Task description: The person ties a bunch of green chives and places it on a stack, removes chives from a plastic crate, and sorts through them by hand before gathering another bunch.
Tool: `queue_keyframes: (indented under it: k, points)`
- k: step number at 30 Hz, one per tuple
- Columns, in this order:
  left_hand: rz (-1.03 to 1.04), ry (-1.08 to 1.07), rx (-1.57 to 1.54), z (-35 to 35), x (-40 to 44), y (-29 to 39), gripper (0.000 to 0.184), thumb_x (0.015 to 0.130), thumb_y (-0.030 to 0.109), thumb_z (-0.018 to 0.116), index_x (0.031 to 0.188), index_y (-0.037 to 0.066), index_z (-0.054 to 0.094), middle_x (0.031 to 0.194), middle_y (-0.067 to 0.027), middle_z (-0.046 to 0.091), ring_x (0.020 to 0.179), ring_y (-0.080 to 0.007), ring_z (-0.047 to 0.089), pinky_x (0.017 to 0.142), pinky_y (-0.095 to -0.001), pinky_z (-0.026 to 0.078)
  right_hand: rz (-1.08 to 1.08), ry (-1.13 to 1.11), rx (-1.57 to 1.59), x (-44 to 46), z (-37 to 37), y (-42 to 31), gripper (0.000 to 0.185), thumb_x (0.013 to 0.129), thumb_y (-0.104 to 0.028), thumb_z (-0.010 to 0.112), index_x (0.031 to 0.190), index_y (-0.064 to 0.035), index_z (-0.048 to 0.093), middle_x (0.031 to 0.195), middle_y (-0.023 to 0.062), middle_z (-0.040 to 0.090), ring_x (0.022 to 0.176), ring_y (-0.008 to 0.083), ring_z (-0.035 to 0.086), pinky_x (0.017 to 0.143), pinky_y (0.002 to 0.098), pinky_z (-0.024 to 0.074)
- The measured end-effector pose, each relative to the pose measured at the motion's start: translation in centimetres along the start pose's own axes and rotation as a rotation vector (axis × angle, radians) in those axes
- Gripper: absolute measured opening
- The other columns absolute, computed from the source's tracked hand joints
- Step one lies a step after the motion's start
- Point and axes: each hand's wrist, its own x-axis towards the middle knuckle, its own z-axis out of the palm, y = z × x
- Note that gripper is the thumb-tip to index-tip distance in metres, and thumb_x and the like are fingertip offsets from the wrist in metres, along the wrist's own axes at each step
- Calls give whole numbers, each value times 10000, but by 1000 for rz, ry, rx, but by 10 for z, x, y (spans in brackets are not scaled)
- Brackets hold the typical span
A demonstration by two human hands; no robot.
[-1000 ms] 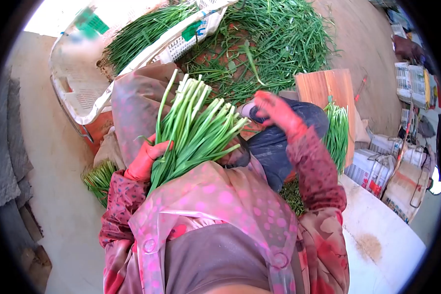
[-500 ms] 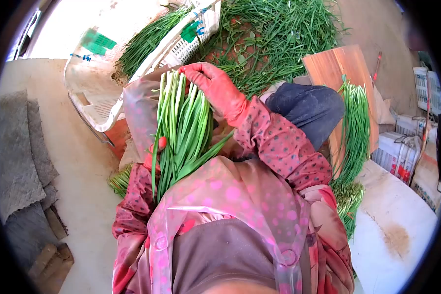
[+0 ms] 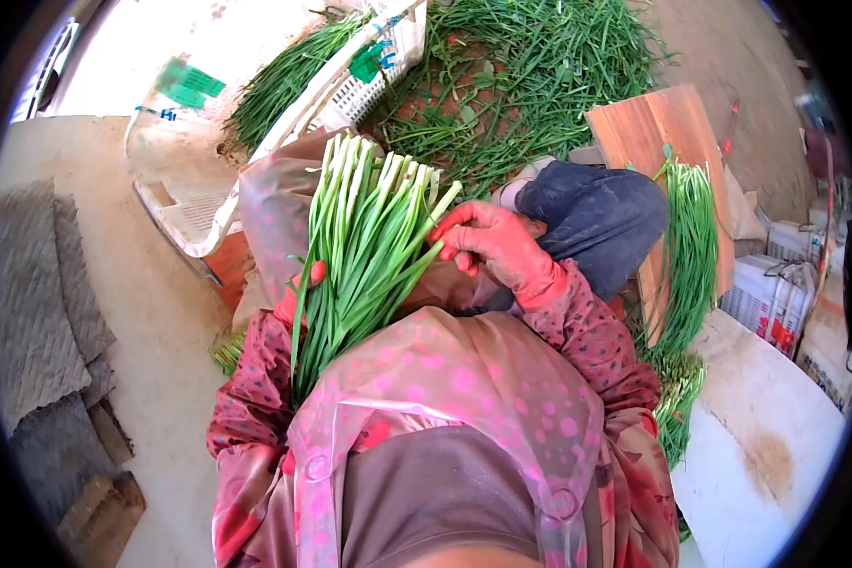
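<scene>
A thick bunch of garlic chives [image 3: 364, 246], pale stem ends pointing away from me, lies across my lap. Wrapped around its left side is my left hand [image 3: 303, 292] in a red glove; the bunch hides most of the fingers. At the bunch's right edge, my red-gloved right hand [image 3: 497, 248] has its thumb and fingers closed on a chive stalk that slants out from the others. The pink-dotted clear apron [image 3: 464, 369] covers my front below the leaves.
A white plastic crate [image 3: 185, 213] holding chives stands ahead on the left. Loose chives [image 3: 559, 66] are heaped on the ground beyond. At right, another chive bunch [image 3: 688, 246] rests on a wooden board [image 3: 634, 133]. Grey matting [image 3: 38, 293] lies far left.
My right hand has moved from the stem tips down and right to the bunch's side. The stems have fanned out toward the right, while my left hand keeps its hold.
</scene>
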Motion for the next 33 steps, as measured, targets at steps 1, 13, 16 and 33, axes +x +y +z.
queue_keyframes:
  k: [1,13,16,33]
  points:
    - [6,15,28,-3,-4,3,649,790,369,719,1291,19,503,1189,-163,612,1017,-289,633,912,-441,510,-19,71,19,-4,4,-5,165,899,-109,567,1031,-12,585,797,42,636,606,73,573,512,198,462]
    - [-105,-178,18,70,-4,-2,675,815,401,684,1334,30,463,1261,-134,572,1101,-240,588,979,-381,458,-873,403,-1048,-26,14,-46,214,785,-123,678,999,-119,678,994,55,652,921,287,607,824,372,469]
    - [-81,-151,-35,85,-1,-6,671,824,382,679,1349,35,447,1295,-132,546,1129,-227,572,997,-369,445,-1011,178,-1230,-14,41,-55,223,780,-190,687,994,-130,669,953,43,652,896,253,608,804,374,463]
    - [-172,-111,-101,81,-4,-4,585,838,327,656,1323,50,484,1234,-124,595,1074,-229,605,976,-370,459,-1163,20,-1698,36,54,-37,74,714,-142,594,744,-114,532,674,28,489,618,219,524,560,378,427]
